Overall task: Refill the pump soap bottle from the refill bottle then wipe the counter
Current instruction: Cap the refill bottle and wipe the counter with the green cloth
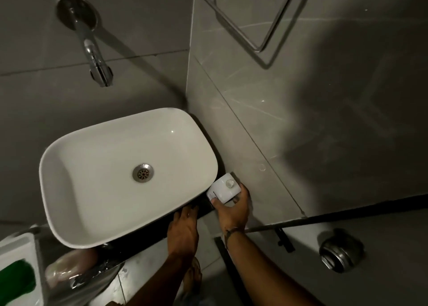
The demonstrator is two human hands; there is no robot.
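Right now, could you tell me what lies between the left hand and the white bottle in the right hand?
In the head view, only a bare strip of dark counter separates the left hand from the white bottle that the right hand grips beside the sink.

A bathroom: a white vessel basin (pixel 120 173) at centre, a wall-mounted chrome tap (pixel 92 53) upper left, grey tiled walls (pixel 301 97).

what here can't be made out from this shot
- White bottle in the right hand, head view: seen from above, fingers cover its side, so label and fill level are hidden.
- Left hand: fingertips lost in the dark counter shadow.
- White and green object: cut off by the left edge.
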